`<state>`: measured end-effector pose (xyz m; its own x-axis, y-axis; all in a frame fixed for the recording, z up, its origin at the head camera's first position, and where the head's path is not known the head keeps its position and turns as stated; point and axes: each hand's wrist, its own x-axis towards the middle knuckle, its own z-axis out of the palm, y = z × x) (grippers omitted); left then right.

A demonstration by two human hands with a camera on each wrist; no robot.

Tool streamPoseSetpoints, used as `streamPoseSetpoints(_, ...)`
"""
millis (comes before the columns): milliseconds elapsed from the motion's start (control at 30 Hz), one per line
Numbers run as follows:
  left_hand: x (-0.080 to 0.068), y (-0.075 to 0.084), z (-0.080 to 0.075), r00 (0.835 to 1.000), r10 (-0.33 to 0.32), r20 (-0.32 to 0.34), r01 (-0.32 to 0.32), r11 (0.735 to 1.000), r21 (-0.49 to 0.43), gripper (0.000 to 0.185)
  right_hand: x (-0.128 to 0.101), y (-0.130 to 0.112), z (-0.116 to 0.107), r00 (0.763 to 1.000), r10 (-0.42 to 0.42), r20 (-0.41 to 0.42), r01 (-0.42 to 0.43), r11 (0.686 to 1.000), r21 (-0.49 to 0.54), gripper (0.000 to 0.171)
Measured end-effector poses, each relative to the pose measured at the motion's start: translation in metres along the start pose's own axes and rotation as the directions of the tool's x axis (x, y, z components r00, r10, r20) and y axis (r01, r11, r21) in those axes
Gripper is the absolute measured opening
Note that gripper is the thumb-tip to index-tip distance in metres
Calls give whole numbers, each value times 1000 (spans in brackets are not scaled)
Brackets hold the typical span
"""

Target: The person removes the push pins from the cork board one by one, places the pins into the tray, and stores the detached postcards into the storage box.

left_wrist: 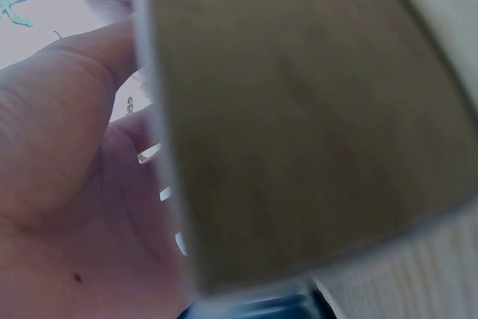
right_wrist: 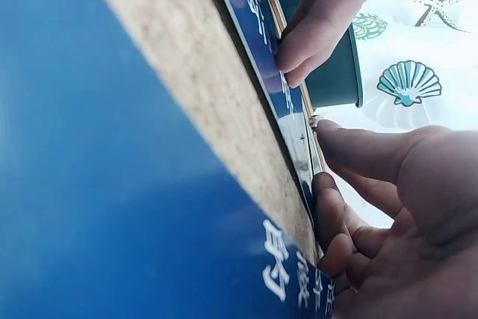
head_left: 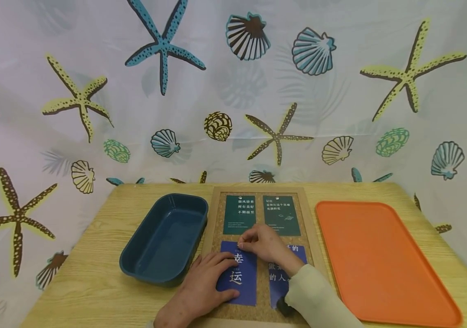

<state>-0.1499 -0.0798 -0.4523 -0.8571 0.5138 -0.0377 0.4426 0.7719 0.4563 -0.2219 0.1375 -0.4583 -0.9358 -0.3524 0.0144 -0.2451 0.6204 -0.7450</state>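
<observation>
A wood-framed cork board [head_left: 262,282] lies on the table with cards on it. My left hand [head_left: 202,280] rests with spread fingers on the left edge of a blue card [head_left: 246,289] with large white characters. At that card's top edge my right hand [head_left: 265,243] pinches a small pushpin [right_wrist: 314,120] between thumb and finger; its point is hidden. A second blue card [head_left: 278,284] lies partly under my right wrist. Two dark green cards, a left one [head_left: 237,218] and a right one [head_left: 282,223], are on the upper half, each with a pin at its top.
Left of the board stands a deep blue basin [head_left: 172,228]. An orange tray [head_left: 385,264] lies flat on the right. Behind the wooden table [head_left: 94,282] hangs a white curtain [head_left: 200,100] printed with starfish and shells. A small black object [head_left: 284,307] sits by my right sleeve.
</observation>
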Motion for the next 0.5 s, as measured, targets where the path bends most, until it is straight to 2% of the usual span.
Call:
streamPoseSetpoints(267,0,1,0,1000,-7,2,7,1000,-2,60,-2,-1,-6,1000,-23,16,23,1000,4,10)
streamPoseSetpoints(500,-1,0,0,1000,-4,-5,4,1000,-4,60,-3,-2,-8,1000,-2,-6,2,1000,-1,8)
